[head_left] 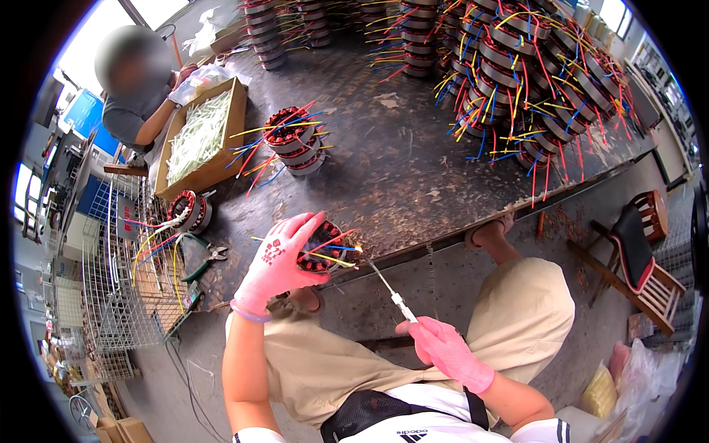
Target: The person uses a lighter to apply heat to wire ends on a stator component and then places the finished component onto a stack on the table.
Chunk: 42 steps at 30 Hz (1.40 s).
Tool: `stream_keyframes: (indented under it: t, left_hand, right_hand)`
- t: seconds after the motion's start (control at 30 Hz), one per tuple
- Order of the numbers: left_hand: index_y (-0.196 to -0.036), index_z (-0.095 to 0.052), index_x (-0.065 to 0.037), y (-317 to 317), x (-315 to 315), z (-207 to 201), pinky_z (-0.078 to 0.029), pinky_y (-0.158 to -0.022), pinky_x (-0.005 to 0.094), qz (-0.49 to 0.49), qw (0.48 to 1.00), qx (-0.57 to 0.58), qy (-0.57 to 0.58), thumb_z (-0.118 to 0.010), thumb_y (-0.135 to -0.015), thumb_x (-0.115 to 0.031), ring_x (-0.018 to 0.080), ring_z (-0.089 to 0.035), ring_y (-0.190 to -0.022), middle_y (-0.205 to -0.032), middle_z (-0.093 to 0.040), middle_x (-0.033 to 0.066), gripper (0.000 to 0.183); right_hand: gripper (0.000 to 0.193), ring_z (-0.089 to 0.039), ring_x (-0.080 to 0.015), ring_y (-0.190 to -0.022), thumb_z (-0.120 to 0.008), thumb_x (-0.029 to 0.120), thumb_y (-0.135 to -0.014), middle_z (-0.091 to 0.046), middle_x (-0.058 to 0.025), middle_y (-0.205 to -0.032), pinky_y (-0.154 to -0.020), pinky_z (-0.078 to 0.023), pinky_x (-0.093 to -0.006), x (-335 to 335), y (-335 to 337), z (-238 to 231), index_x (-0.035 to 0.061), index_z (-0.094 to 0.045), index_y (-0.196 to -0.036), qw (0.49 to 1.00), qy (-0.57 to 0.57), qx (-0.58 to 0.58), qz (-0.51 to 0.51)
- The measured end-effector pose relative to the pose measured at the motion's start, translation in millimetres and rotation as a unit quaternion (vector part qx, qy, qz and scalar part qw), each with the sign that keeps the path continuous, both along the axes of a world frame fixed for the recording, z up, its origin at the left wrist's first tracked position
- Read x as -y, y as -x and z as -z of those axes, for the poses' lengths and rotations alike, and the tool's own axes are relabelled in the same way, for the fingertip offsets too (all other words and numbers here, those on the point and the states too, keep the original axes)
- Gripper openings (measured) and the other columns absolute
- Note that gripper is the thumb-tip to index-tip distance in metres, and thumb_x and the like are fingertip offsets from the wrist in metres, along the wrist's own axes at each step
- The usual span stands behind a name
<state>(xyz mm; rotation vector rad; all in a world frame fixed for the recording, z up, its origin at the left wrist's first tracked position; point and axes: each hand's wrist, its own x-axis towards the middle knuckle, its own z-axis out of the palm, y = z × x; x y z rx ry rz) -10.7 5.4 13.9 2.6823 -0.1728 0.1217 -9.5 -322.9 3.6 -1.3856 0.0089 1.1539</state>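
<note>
My left hand point(278, 255), in a pink glove, is closed around a motor stator point(319, 260) at the near table edge. Red, blue and yellow wires stick out of the stator toward the right, and a small bright orange-yellow spot shows at their ends, perhaps a flame. In my right hand point(450, 353), also gloved in pink, is a slim white-handled tool point(399, 301) with a long thin metal tip. That tip points up and left at the wire ends, a little apart from them. Its exact kind I cannot make out.
Stacked stators point(294, 144) stand beyond my left hand, and a large pile of stators point(509, 81) fills the far right. Left are a cardboard box point(240, 111) of white tubes, another stator point(193, 212) and green-handled pliers point(199, 258). A person sits beyond the box. A wooden chair point(639, 255) stands right.
</note>
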Motion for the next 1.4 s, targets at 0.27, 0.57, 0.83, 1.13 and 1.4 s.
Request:
stream_keyframes:
  t: [0.27,0.57,0.83,1.13,1.4]
  left_hand:
    - [-0.143,-0.045,-0.008,4,2,1,-0.038,-0.108,0.0443,-0.015,1.000,0.009,-0.006,-0.087,-0.055,-0.024,0.0375,-0.047,-0.126,-0.137,-0.050,0.0166,0.099]
    - [-0.143,-0.045,-0.008,4,-1,-1,-0.039,-0.106,0.0448,-0.010,1.000,0.000,-0.010,-0.087,-0.053,-0.025,0.0369,-0.049,-0.123,-0.134,-0.051,0.0167,0.101]
    - [-0.141,-0.047,-0.008,2,4,-4,-0.039,-0.107,0.0446,-0.022,1.000,-0.013,-0.009,-0.088,-0.052,-0.024,0.0366,-0.048,-0.124,-0.135,-0.051,0.0162,0.100]
    - [-0.141,-0.046,-0.008,2,5,-4,-0.039,-0.107,0.0444,-0.027,0.999,-0.023,-0.009,-0.089,-0.050,-0.022,0.0373,-0.048,-0.126,-0.136,-0.050,0.0174,0.102]
    - [-0.142,-0.046,-0.007,1,5,-4,-0.040,-0.106,0.0441,-0.027,0.999,-0.024,-0.013,-0.088,-0.051,-0.023,0.0378,-0.049,-0.123,-0.135,-0.050,0.0184,0.101]
  right_hand:
    - [0.033,-0.041,-0.0044,-0.054,-0.047,0.026,-0.102,-0.045,0.0036,-0.061,-0.049,-0.031,-0.0224,2,2,4,0.0001,-0.064,-0.114,1.000,0.005,0.017,-0.010]
    - [0.031,-0.040,-0.0049,-0.054,-0.048,0.024,-0.103,-0.044,0.0034,-0.062,-0.049,-0.032,-0.0232,1,3,6,-0.0006,-0.064,-0.113,1.000,-0.023,0.009,0.006]
    - [0.032,-0.041,-0.0051,-0.055,-0.047,0.024,-0.103,-0.044,0.0023,-0.061,-0.050,-0.033,-0.0239,-3,-4,-14,-0.0002,-0.064,-0.113,1.000,0.005,0.022,-0.018]
    - [0.029,-0.039,-0.0051,-0.053,-0.048,0.023,-0.102,-0.042,0.0035,-0.062,-0.048,-0.032,-0.0238,-3,-4,-10,0.0006,-0.065,-0.111,1.000,0.007,0.005,-0.003]
    - [0.034,-0.037,-0.0041,-0.052,-0.047,0.027,-0.103,-0.044,0.0035,-0.059,-0.049,-0.029,-0.0230,-3,-4,-14,-0.0007,-0.064,-0.113,1.000,0.013,0.015,-0.005]
